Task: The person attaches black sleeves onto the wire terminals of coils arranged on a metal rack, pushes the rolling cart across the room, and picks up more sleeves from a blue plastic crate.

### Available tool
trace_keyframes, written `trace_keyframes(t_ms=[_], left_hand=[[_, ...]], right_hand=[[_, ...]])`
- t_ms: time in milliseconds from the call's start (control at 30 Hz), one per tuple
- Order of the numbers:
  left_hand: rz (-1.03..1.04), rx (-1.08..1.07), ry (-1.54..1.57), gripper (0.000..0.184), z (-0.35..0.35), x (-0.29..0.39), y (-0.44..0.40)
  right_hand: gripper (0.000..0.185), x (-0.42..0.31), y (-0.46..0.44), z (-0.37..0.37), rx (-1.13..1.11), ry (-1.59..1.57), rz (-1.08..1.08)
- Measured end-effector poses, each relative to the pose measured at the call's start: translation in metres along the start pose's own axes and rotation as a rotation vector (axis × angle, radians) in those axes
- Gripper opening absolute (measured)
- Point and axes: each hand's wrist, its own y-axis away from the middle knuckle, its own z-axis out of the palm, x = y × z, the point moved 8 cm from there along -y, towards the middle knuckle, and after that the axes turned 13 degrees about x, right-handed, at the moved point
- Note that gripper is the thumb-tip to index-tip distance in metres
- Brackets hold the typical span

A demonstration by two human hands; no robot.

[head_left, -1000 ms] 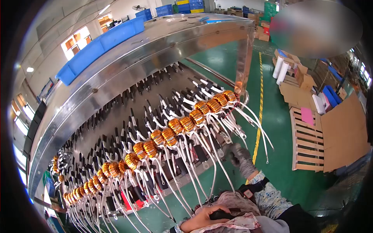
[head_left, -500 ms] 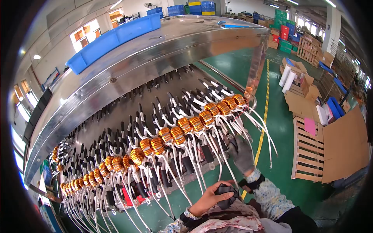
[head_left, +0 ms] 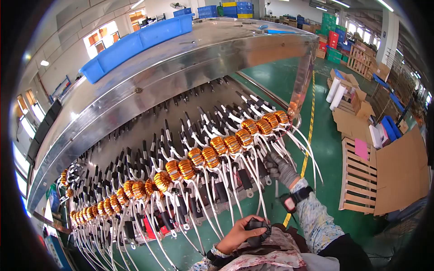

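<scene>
My left hand (head_left: 238,233), bare with a dark band at the wrist, is closed on a black bundle (head_left: 258,231) in front of my body; its exact kind I cannot make out. In a grey glove, my right hand (head_left: 281,170) has its fingers curled round a white wire lead (head_left: 267,149) under the right end of the row; the fingertips are partly hidden. Copper-wound ring coils (head_left: 210,156) stand in a long row, with white leads hanging from their near side. Some leads have black sleeves (head_left: 244,179) or metal ring lugs (head_left: 174,234).
Above the coils runs a metal bench top (head_left: 217,38) carrying a blue bin (head_left: 135,47). A metal leg (head_left: 304,86) stands at the right end. Beyond the yellow floor line (head_left: 311,131) are a wooden pallet (head_left: 358,178) and cardboard (head_left: 404,174).
My right hand has stayed by the leads, its forearm turning so the wrist device now shows. My left hand still holds the black bundle, slightly lower. The view has shifted slightly.
</scene>
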Motion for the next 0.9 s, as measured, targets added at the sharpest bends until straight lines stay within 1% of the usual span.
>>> trace_keyframes(t_ms=[33, 100, 133, 167, 233, 267, 300, 333, 367, 400, 433, 467, 500, 533, 567, 633, 667, 733, 767, 800, 833, 867, 900], left_hand=[[-0.011, 0.001, 0.024, 0.024, 0.0, 0.002, 0.002], [-0.016, 0.006, 0.046, 0.024, -0.001, 0.004, 0.001], [-0.005, 0.004, 0.047, 0.024, -0.003, 0.002, 0.0], [0.002, 0.002, 0.05, 0.024, -0.004, 0.0, 0.001], [-0.002, 0.006, 0.051, 0.024, -0.007, -0.003, 0.0], [-0.005, 0.006, 0.046, 0.024, -0.008, -0.004, -0.001], [-0.012, 0.004, 0.048, 0.024, -0.007, -0.005, -0.001], [-0.026, -0.002, 0.053, 0.024, -0.006, -0.004, -0.001], [-0.04, -0.01, 0.057, 0.024, -0.004, -0.005, -0.002], [-0.046, -0.016, 0.054, 0.024, -0.003, -0.006, -0.003], [-0.052, -0.012, 0.023, 0.024, -0.005, -0.009, -0.004], [-0.055, -0.002, -0.008, 0.024, -0.008, -0.009, -0.004], [-0.053, 0.005, -0.007, 0.024, -0.01, -0.008, -0.004], [-0.06, 0.009, -0.031, 0.024, -0.011, -0.009, -0.004], [-0.07, 0.009, -0.051, 0.025, -0.012, -0.011, -0.003], [-0.06, -0.01, -0.02, 0.026, -0.01, -0.011, -0.005], [-0.049, -0.021, 0.022, 0.026, -0.007, -0.009, -0.005], [-0.042, -0.016, 0.062, 0.026, -0.005, -0.01, -0.007], [0.003, -0.043, -0.037, 0.026, -0.003, -0.009, -0.009], [0.05, -0.054, -0.139, 0.026, -0.005, -0.007, -0.01], [-0.038, -0.073, -0.047, 0.027, -0.004, -0.007, -0.007], [0.053, 0.0, -0.166, 0.026, -0.014, -0.002, -0.004], [0.147, 0.01, -0.288, 0.026, -0.013, 0.002, -0.006]], right_hand=[[0.025, 0.001, -0.003, -0.004, -0.004, -0.002, -0.002], [0.022, 0.008, -0.004, 0.011, -0.165, -0.226, 0.13], [0.02, 0.004, -0.005, 0.001, -0.079, -0.128, 0.03], [0.02, 0.012, -0.009, -0.004, -0.077, -0.126, 0.035], [0.022, -0.022, -0.005, -0.035, 0.386, 0.668, -0.782], [0.03, -0.031, 0.022, -0.01, 0.41, 0.776, -0.963], [0.03, -0.038, 0.031, 0.001, 0.415, 0.779, -0.957], [0.032, -0.028, 0.018, -0.008, 0.399, 0.434, -0.508], [0.035, -0.002, 0.012, -0.012, 0.365, 0.083, -0.068], [0.034, 0.014, 0.008, 0.017, -0.298, -0.428, 0.353], [0.034, 0.023, -0.004, -0.005, -0.297, -0.431, 0.352], [0.034, 0.024, -0.005, -0.005, -0.293, -0.398, 0.302], [0.037, 0.017, 0.004, 0.013, -0.291, -0.361, 0.254], [0.041, 0.004, 0.012, -0.007, 0.142, 0.007, -0.025], [0.04, -0.011, 0.021, -0.009, 0.334, 0.192, -0.29], [0.039, -0.043, 0.052, 0.016, 0.482, 1.235, -1.034], [0.039, -0.046, 0.05, 0.011, 0.483, 1.244, -1.029], [0.032, -0.039, 0.02, -0.019, 0.476, 1.039, -0.682], [0.03, -0.025, 0.0, -0.02, 0.442, 0.927, -0.514], [0.03, -0.011, -0.015, -0.003, 0.393, 0.921, -0.508], [0.028, 0.009, -0.03, 0.012, 0.295, 0.79, -0.414], [0.028, 0.014, -0.033, 0.009, 0.248, 0.66, -0.335], [0.03, -0.001, -0.025, -0.014, 0.254, 0.526, -0.291]])
